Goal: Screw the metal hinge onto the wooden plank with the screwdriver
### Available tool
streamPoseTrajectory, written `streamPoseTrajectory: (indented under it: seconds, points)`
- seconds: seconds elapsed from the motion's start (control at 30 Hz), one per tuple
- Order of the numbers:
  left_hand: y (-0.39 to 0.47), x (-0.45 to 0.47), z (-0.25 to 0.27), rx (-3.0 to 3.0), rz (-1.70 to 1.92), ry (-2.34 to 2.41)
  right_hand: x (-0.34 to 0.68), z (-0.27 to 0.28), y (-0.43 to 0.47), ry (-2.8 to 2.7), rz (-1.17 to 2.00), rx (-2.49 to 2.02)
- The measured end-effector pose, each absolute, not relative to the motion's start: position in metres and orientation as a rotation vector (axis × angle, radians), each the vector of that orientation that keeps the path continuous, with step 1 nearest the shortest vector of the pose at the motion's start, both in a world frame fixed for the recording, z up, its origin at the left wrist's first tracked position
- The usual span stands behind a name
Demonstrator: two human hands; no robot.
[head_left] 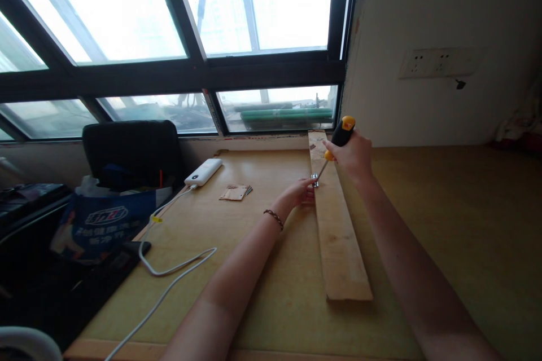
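Note:
A long wooden board (341,242) lies lengthwise on the table. A small silvery metal hinge (314,179) sits at its left edge. My left hand (301,192) is closed at that edge, thumb and fingers pressed against the hinge; some fingertips are hidden. My right hand (356,157) grips a screwdriver (342,132) by its black and yellow handle. The screwdriver is tilted, its shaft pointing down and left, with the tip at the hinge. Whether the tip sits in a screw is too small to tell.
On the table (271,259), left of the board, are a small piece of cardboard (234,192) with screws (249,189) beside it. A white power bank (204,172) trails a white cable (178,271). A black chair (132,149) and blue bag (105,223) stand past the left edge.

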State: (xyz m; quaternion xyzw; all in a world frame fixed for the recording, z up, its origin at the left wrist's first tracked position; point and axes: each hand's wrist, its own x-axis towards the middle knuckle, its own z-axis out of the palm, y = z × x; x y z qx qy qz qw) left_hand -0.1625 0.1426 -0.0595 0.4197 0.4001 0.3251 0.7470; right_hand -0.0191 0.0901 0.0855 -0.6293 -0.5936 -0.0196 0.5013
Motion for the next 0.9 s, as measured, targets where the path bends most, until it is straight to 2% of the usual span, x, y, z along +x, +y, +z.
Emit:
streamPoseTrajectory:
  seconds: [0.27, 0.4, 0.6, 0.9]
  points:
    - [0.144, -0.158, -0.071, 0.98, 0.803, 0.923, 0.021, 0.083, 0.105, -1.253, -0.047, -1.62]
    - [0.141, -0.157, -0.066, 0.965, 0.816, 0.948, 0.057, 0.046, 0.129, -1.371, 0.125, -1.861]
    - [0.14, -0.157, -0.062, 0.945, 0.795, 0.944, 0.069, -0.029, 0.145, -1.673, 0.214, -2.151]
    - [0.14, -0.157, -0.062, 0.945, 0.829, 0.934, 0.059, -0.047, 0.14, -1.729, 0.224, -2.247]
